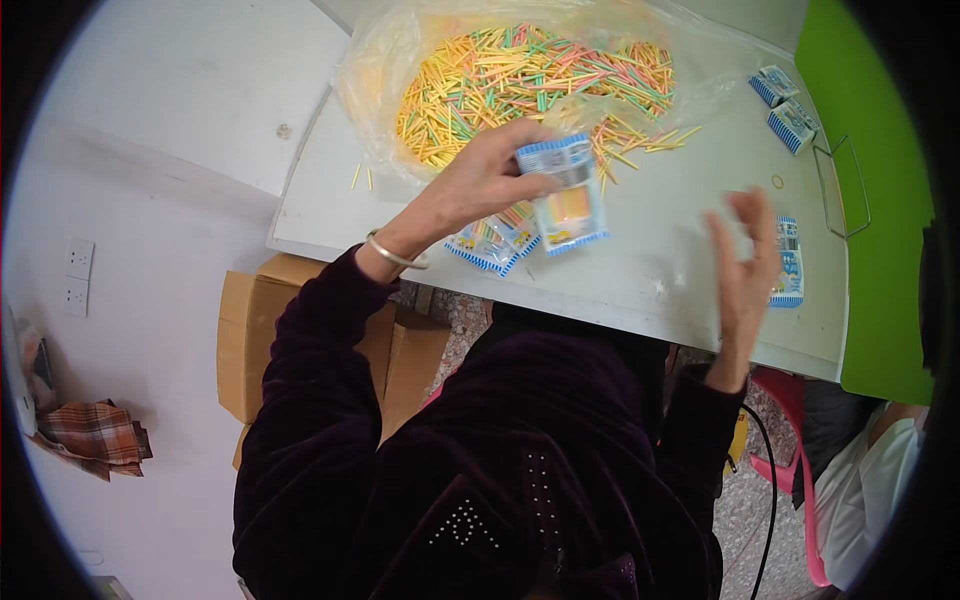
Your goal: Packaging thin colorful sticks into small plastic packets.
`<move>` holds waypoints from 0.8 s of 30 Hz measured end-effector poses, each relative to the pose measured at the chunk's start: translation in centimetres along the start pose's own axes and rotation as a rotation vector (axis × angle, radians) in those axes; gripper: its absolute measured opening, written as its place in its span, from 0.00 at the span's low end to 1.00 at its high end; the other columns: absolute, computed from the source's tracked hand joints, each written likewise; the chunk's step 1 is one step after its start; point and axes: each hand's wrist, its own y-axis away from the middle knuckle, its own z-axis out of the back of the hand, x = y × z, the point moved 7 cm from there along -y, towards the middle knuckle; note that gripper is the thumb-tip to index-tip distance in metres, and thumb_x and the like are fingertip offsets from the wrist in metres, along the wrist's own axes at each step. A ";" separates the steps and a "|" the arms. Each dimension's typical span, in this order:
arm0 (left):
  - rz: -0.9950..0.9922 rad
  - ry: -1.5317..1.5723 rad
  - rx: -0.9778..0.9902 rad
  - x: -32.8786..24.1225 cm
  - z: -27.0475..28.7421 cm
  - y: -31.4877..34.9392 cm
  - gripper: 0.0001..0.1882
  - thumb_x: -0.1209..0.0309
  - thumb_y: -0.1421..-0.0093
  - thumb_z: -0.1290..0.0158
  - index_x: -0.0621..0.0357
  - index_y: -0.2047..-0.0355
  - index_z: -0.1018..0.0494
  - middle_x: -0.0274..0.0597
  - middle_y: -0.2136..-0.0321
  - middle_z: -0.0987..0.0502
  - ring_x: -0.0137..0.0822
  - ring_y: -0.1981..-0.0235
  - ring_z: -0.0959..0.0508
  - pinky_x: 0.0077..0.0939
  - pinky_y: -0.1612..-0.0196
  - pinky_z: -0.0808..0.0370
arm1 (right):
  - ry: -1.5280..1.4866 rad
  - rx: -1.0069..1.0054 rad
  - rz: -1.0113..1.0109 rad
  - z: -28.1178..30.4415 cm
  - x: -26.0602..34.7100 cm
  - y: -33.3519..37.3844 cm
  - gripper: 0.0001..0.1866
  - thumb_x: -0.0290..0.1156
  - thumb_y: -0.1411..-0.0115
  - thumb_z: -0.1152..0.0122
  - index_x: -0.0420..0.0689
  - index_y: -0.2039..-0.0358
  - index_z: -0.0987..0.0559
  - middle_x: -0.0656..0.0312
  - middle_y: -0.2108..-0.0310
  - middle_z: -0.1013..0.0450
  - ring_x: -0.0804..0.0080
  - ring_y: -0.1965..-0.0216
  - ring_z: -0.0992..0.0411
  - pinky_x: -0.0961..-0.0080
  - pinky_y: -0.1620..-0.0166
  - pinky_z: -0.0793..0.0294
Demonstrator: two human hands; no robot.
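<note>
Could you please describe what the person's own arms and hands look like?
Both arms wear long, dark purple sleeves with a soft, velvety sheen, ending near the wrists. The left hand and the right hand are ungloved; the right is blurred. A pale, metallic-looking bangle circles the left wrist; none shows on the right.

At nine o'clock I see a pale wall (pixel 150 190) with a white socket plate (pixel 77 277). A bright green panel (pixel 868 255) stands at three, edging the white desk (pixel 650 262) that stretches across twelve. Speckled floor (pixel 742 535) shows at four o'clock, near a pink chair (pixel 786 398).
</note>
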 end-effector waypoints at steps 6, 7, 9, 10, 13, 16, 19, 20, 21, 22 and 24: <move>0.087 -0.579 -0.175 3.9 2.9 4.1 0.20 0.68 0.51 0.42 0.65 0.60 0.32 0.45 0.68 0.28 0.42 0.65 0.27 0.32 0.62 0.29 | 0.925 -0.153 -0.170 8.7 -6.9 -0.2 0.25 0.40 0.45 0.39 0.33 0.54 0.28 0.46 0.56 0.30 0.51 0.53 0.34 0.63 0.52 0.33; -0.014 -0.721 -0.260 3.0 3.0 4.5 0.20 0.68 0.52 0.42 0.64 0.60 0.32 0.47 0.65 0.29 0.46 0.62 0.29 0.34 0.59 0.31 | 0.923 -0.156 -0.168 8.7 -7.5 0.0 0.25 0.40 0.45 0.39 0.33 0.54 0.28 0.46 0.56 0.30 0.51 0.53 0.34 0.63 0.52 0.33; -0.120 -0.860 -0.346 1.7 2.8 4.8 0.21 0.68 0.53 0.42 0.63 0.60 0.32 0.49 0.62 0.30 0.49 0.59 0.31 0.37 0.56 0.32 | 0.837 -0.114 -0.215 8.2 -9.0 0.6 0.23 0.41 0.45 0.40 0.33 0.58 0.26 0.46 0.58 0.30 0.50 0.54 0.34 0.62 0.53 0.33; -0.139 -0.886 -0.344 1.2 2.6 4.6 0.21 0.68 0.54 0.41 0.63 0.60 0.32 0.49 0.60 0.31 0.49 0.57 0.32 0.37 0.55 0.33 | 0.836 -0.117 -0.214 8.1 -9.1 0.6 0.23 0.41 0.45 0.40 0.33 0.58 0.26 0.46 0.58 0.30 0.50 0.54 0.34 0.62 0.53 0.33; -0.180 -0.901 -0.308 0.7 1.8 4.0 0.23 0.68 0.54 0.41 0.63 0.59 0.32 0.49 0.57 0.33 0.49 0.54 0.34 0.38 0.53 0.35 | 0.738 -0.120 -0.155 7.9 -9.1 0.5 0.18 0.37 0.45 0.40 0.35 0.61 0.24 0.48 0.61 0.29 0.53 0.57 0.33 0.63 0.55 0.33; -0.196 -0.877 -0.253 0.9 0.7 3.1 0.24 0.68 0.55 0.40 0.62 0.58 0.32 0.49 0.56 0.34 0.50 0.54 0.34 0.38 0.52 0.36 | 0.623 -0.176 -0.168 8.3 -10.2 0.3 0.12 0.33 0.44 0.41 0.37 0.65 0.23 0.50 0.63 0.29 0.56 0.60 0.32 0.63 0.58 0.33; -0.210 -0.852 -0.219 0.5 -0.5 2.1 0.24 0.68 0.54 0.40 0.61 0.57 0.32 0.50 0.54 0.34 0.50 0.53 0.34 0.39 0.52 0.36 | 0.664 -0.150 -0.134 8.2 -10.4 -0.1 0.09 0.29 0.44 0.43 0.38 0.66 0.24 0.51 0.65 0.29 0.56 0.62 0.32 0.64 0.59 0.32; -0.224 -0.844 -0.204 0.2 -0.9 1.7 0.23 0.67 0.54 0.40 0.60 0.57 0.32 0.50 0.54 0.35 0.50 0.53 0.34 0.38 0.51 0.36 | 0.695 -0.187 -0.089 8.2 -10.0 0.0 0.07 0.29 0.44 0.43 0.38 0.67 0.24 0.52 0.66 0.29 0.56 0.63 0.31 0.64 0.60 0.32; -0.235 -0.841 -0.204 0.0 -1.2 1.3 0.23 0.67 0.54 0.40 0.60 0.57 0.32 0.50 0.54 0.35 0.50 0.53 0.34 0.38 0.51 0.36 | 0.727 -0.225 -0.045 8.3 -9.4 0.0 0.06 0.28 0.44 0.44 0.38 0.69 0.24 0.52 0.67 0.29 0.56 0.64 0.31 0.64 0.60 0.32; -0.268 -0.827 -0.203 -0.4 -1.4 0.9 0.23 0.67 0.53 0.41 0.60 0.57 0.32 0.50 0.53 0.34 0.50 0.53 0.35 0.38 0.51 0.37 | 0.732 -0.234 -0.041 8.3 -8.6 -0.2 0.06 0.28 0.44 0.44 0.38 0.69 0.24 0.52 0.67 0.29 0.56 0.64 0.31 0.64 0.60 0.32; -0.315 -0.804 -0.196 -1.1 -2.0 -0.2 0.22 0.66 0.52 0.41 0.60 0.57 0.32 0.50 0.53 0.34 0.50 0.52 0.35 0.38 0.50 0.37 | 0.764 -0.328 0.055 8.5 -5.6 -0.3 0.05 0.27 0.45 0.43 0.38 0.70 0.25 0.53 0.66 0.28 0.56 0.63 0.31 0.64 0.60 0.32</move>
